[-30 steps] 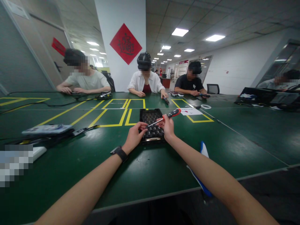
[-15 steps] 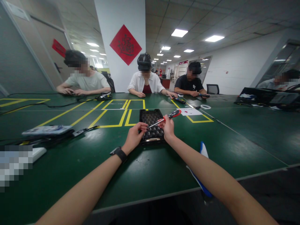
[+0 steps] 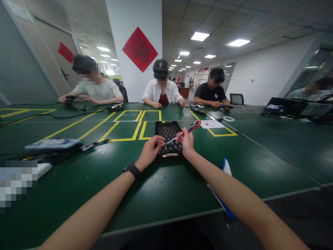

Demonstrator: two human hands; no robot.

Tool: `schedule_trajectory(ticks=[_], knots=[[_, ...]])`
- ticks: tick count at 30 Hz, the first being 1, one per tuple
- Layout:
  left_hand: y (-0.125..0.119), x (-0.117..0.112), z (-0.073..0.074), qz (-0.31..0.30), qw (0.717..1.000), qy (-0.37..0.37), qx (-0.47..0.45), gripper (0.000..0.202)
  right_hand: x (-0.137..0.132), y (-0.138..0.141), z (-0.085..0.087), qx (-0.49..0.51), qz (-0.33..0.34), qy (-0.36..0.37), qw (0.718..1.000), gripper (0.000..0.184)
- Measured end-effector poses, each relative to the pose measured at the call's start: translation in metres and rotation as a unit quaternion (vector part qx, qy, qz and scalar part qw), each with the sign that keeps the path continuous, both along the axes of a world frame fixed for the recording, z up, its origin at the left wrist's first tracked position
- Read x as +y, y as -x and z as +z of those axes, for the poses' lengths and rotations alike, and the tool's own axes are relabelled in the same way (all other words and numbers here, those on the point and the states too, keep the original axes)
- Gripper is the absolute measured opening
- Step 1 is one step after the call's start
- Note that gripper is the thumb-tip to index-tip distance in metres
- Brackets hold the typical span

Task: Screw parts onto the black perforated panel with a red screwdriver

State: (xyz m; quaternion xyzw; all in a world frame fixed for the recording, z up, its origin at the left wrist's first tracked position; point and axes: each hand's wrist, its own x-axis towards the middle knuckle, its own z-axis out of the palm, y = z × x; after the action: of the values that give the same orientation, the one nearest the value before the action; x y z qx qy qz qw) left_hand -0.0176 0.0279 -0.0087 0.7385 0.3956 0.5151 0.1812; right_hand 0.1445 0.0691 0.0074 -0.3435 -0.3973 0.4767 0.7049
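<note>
A red and black screwdriver (image 3: pixel 191 127) is in my right hand (image 3: pixel 187 142), its metal shaft slanting down to the left. The fingers of my left hand (image 3: pixel 152 149) are pinched together beside the screwdriver's tip; whatever they hold is too small to make out. Beneath both hands, a black rectangular tray-like case (image 3: pixel 168 133) with a patterned inside rests on the green table. My left hand is over its near left side, my right hand at its right edge.
Yellow tape outlines (image 3: pixel 142 128) mark the green table (image 3: pixel 156 194). A stack of flat devices with cables (image 3: pixel 54 145) lies to the left. A blue and white object (image 3: pixel 225 166) is partly under my right forearm. A white paper (image 3: pixel 212 124) lies beyond my right hand. Several people sit opposite.
The screwdriver's tip has shifted slightly right, away from my left fingertips. Across the table, one person's hand has drawn back from a dark tool, and the person at left has raised a dark object.
</note>
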Motion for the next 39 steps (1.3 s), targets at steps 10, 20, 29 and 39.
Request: schedule_trajectory(ticks=[10, 20, 29, 39], knots=[[0.0008, 0.0027, -0.0023, 0.024, 1.000, 0.009, -0.010, 0.012, 0.0032, 0.0000, -0.0019, 0.012, -0.001, 0.001, 1.000, 0.022], [0.0008, 0.0035, -0.0031, 0.031, 0.999, 0.031, -0.031, 0.015, 0.0027, -0.0001, -0.0004, 0.020, 0.004, 0.006, 1.000, 0.020], [0.0002, 0.0034, -0.0024, 0.032, 0.998, 0.037, -0.033, 0.015, 0.0001, 0.0001, 0.0011, 0.022, 0.016, -0.010, 1.000, 0.020], [0.0013, 0.0052, -0.0040, 0.028, 0.998, 0.043, -0.033, 0.015, -0.0001, 0.0006, 0.0007, 0.029, 0.022, -0.015, 0.999, 0.021]])
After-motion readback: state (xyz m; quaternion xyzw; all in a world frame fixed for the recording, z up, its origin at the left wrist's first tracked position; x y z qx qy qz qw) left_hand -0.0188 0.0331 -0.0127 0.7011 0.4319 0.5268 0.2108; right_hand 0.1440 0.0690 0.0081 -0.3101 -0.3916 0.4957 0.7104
